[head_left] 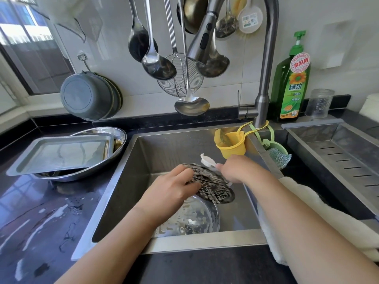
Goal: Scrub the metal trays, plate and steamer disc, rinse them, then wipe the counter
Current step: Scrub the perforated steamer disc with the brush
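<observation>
Head view — steamer disc (213, 186) between both hands

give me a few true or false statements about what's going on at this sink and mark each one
1. The left hand holds the round perforated metal steamer disc over the steel sink. True.
2. The right hand is empty. False: its grip is on a white brush held against the disc.
3. The rectangular metal tray lies in the sink. False: it rests in an oval metal basin on the black counter to the left.
4. A green dish soap bottle stands behind the sink beside the grey tap. True.
5. Water streams from the tap. False: none is visible.
</observation>
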